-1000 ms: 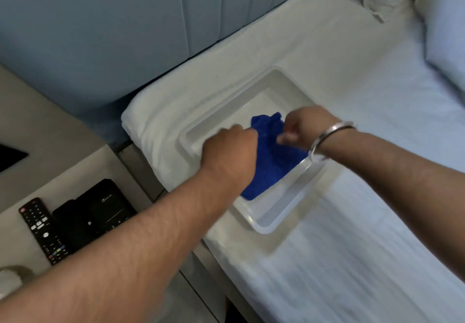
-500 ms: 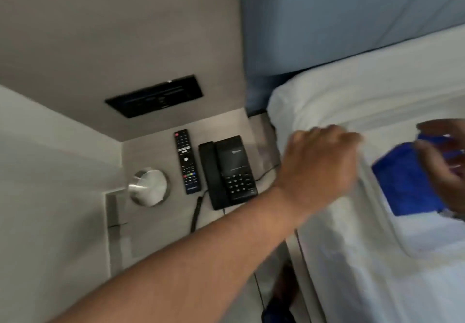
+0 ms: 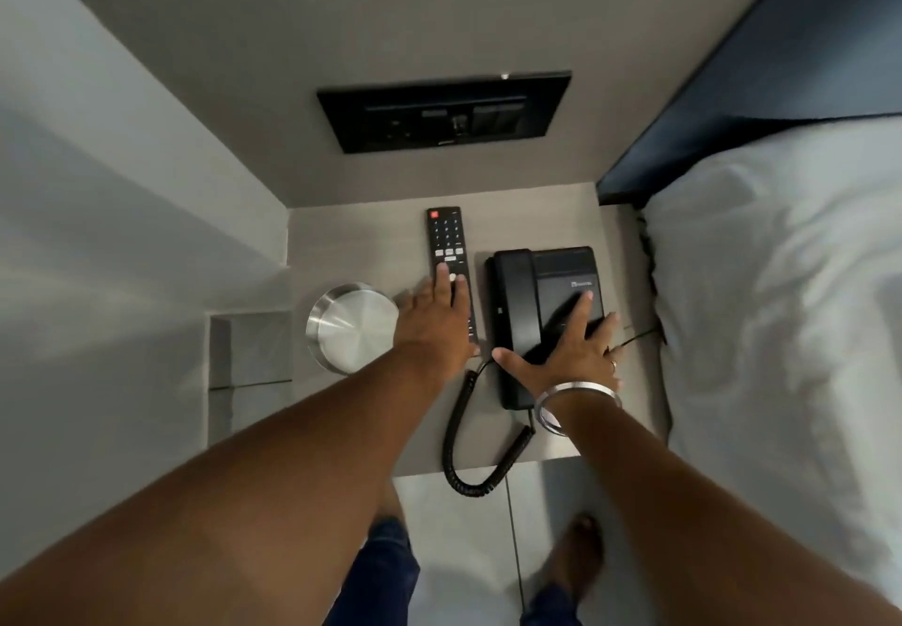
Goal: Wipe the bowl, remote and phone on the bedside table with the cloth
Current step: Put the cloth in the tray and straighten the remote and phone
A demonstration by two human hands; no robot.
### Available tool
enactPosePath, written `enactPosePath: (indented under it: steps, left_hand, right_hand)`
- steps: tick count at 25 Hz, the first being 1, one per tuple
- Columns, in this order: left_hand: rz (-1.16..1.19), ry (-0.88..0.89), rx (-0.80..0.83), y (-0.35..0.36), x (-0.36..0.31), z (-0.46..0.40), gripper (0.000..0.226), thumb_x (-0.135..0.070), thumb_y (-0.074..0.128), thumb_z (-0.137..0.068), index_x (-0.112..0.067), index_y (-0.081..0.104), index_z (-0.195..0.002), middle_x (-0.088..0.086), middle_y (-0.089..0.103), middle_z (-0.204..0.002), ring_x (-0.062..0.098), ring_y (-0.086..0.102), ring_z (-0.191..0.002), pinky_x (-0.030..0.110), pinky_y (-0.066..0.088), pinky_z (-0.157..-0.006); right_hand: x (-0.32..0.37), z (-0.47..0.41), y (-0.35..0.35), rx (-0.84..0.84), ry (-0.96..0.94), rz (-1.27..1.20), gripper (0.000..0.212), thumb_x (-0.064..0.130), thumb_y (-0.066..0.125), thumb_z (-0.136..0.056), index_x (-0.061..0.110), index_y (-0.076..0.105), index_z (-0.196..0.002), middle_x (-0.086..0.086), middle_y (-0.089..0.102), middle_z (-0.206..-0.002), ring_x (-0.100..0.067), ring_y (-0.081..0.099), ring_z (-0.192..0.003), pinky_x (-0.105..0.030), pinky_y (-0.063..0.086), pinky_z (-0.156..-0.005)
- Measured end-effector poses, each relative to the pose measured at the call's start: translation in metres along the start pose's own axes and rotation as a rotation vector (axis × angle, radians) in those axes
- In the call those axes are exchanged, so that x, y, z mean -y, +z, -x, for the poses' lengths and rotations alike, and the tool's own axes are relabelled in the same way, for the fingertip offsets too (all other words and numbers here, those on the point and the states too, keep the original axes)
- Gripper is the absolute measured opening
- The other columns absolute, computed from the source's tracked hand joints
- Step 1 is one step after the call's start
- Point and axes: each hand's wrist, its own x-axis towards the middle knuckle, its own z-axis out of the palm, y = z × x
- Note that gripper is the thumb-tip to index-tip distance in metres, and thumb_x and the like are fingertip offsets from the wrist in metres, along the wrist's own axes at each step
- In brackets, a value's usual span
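Head view: both hands down on the tabletop (image 3: pixel 551 230), no cloth visible anywhere in frame. Left hand (image 3: pixel 432 320) lies flat over the lower half of the remote (image 3: pixel 446 254), fingers spread, grip open, nothing clasped. Right hand (image 3: pixel 568 352) lies palm-down on the phone (image 3: pixel 542 284), fingers splayed across the keypad area, grip open too; silver bangle (image 3: pixel 576 406) on that wrist.

Layout, taking the phone as centre: remote just beside it at 9 o'clock, lying parallel; metal bowl (image 3: pixel 349 328) further out at 9 o'clock, just beside the left hand's thumb side, apparently sitting upside down, can't be sure. Coiled cord (image 3: pixel 459 435) runs off the handset toward 6 o'clock and loops over the tabletop edge. Black wall panel (image 3: pixel 441 110) at 12 o'clock, bed (image 3: pixel 781 308) at 3 o'clock.

Progress, my read: wiping looks not started. All three items sit in place and neither hand has the cloth, so no wipe is possible right now. Can't tell from surfaces whether anything is already clean. Hands look like they're steadying or about to lift the remote and phone. Left to do: get the cloth, then wipe bowl, remote and phone.
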Motion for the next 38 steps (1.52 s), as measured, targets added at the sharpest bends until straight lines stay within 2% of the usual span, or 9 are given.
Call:
enactPosePath:
  steps: [4, 18, 20, 22, 25, 27, 31, 34, 38]
  left_hand:
    - [-0.052, 0.024, -0.052, 0.020, -0.007, -0.003, 0.096, -0.055, 0.053, -0.093, -0.010, -0.005, -0.156, 0.019, -0.009, -0.165, 0.036, 0.005, -0.152, 0.052, 0.009, -0.122]
    - [-0.061, 0.020, -0.012, 0.026, -0.006, 0.019, 0.102, -0.053, 0.058, -0.091, -0.008, -0.006, -0.155, 0.023, -0.009, -0.164, 0.035, 0.008, -0.152, 0.054, 0.014, -0.121]
    - [-0.057, 0.024, -0.027, 0.024, -0.006, 0.020, 0.103, -0.057, 0.057, -0.090, -0.010, -0.007, -0.156, 0.023, -0.010, -0.164, 0.037, 0.006, -0.152, 0.055, 0.011, -0.121]
    - [-0.017, 0.018, -0.091, 0.021, -0.002, 0.027, 0.110, -0.064, 0.059, -0.085, -0.014, -0.009, -0.155, 0.023, -0.012, -0.164, 0.040, -0.003, -0.152, 0.055, 0.004, -0.122]
    - [0.009, -0.016, -0.202, 0.017, 0.025, 0.046, 0.134, -0.071, 0.072, -0.067, -0.020, -0.016, -0.154, 0.021, -0.018, -0.163, 0.042, -0.012, -0.150, 0.059, -0.003, -0.118]
    - [-0.006, -0.114, -0.169, 0.013, 0.059, 0.058, 0.146, -0.073, 0.077, -0.054, -0.025, -0.020, -0.152, 0.017, -0.023, -0.162, 0.045, -0.015, -0.148, 0.065, -0.003, -0.115]
    - [0.013, -0.225, -0.040, 0.012, 0.115, 0.065, 0.149, -0.069, 0.084, -0.050, -0.027, -0.016, -0.153, 0.016, -0.021, -0.163, 0.050, -0.004, -0.148, 0.067, 0.018, -0.113]
    - [0.103, -0.148, -0.068, 0.009, 0.128, 0.055, 0.140, -0.057, 0.088, -0.055, -0.026, -0.004, -0.155, 0.013, -0.010, -0.165, 0.044, 0.024, -0.143, 0.056, 0.046, -0.103]
    - [0.180, -0.122, -0.063, 0.003, 0.131, 0.046, 0.141, -0.052, 0.091, -0.054, -0.027, -0.004, -0.155, 0.009, -0.003, -0.166, 0.039, 0.035, -0.137, 0.053, 0.052, -0.095]
  right_hand:
    - [0.002, -0.010, 0.015, -0.046, 0.024, 0.068, 0.133, 0.092, 0.049, -0.037, 0.037, -0.015, -0.140, -0.015, -0.009, -0.157, -0.052, 0.012, -0.135, -0.066, 0.028, -0.099]
    - [0.011, -0.040, -0.015, 0.027, -0.072, 0.028, 0.132, 0.094, 0.048, -0.035, 0.040, -0.013, -0.140, -0.015, -0.008, -0.156, -0.054, 0.023, -0.132, -0.066, 0.035, -0.098]
    - [0.010, -0.038, -0.018, 0.040, -0.070, 0.048, 0.133, 0.097, 0.041, -0.035, 0.038, -0.013, -0.141, -0.015, -0.009, -0.157, -0.054, 0.019, -0.134, -0.066, 0.033, -0.100]
    - [0.013, -0.031, -0.020, -0.085, -0.099, 0.154, 0.132, 0.100, 0.027, -0.039, 0.031, -0.012, -0.144, -0.018, -0.008, -0.157, -0.051, 0.011, -0.137, -0.065, 0.025, -0.105]
    - [0.036, -0.011, -0.016, -0.311, -0.482, 0.181, 0.108, 0.084, 0.041, -0.065, 0.023, 0.006, -0.147, -0.019, 0.012, -0.155, -0.041, 0.020, -0.138, -0.055, 0.026, -0.105]
    - [0.064, 0.003, 0.001, -0.202, -0.758, 0.156, 0.083, 0.055, 0.060, -0.075, 0.025, 0.023, -0.142, -0.014, 0.028, -0.150, -0.037, 0.036, -0.130, -0.052, 0.042, -0.098]
    - [0.106, 0.000, 0.036, 0.078, -0.548, 0.222, 0.088, 0.025, 0.069, -0.078, 0.023, 0.014, -0.146, -0.015, 0.012, -0.156, -0.040, 0.026, -0.135, -0.049, 0.037, -0.102]
    - [0.107, -0.006, 0.049, 0.042, -0.456, 0.312, 0.080, 0.016, 0.061, -0.086, 0.020, 0.011, -0.147, -0.016, 0.006, -0.156, -0.040, 0.029, -0.133, -0.048, 0.039, -0.101]
    - [0.101, 0.010, 0.061, 0.049, -0.491, 0.341, 0.083, 0.023, 0.069, -0.080, 0.020, 0.017, -0.145, -0.015, 0.011, -0.152, -0.040, 0.042, -0.119, -0.047, 0.046, -0.093]
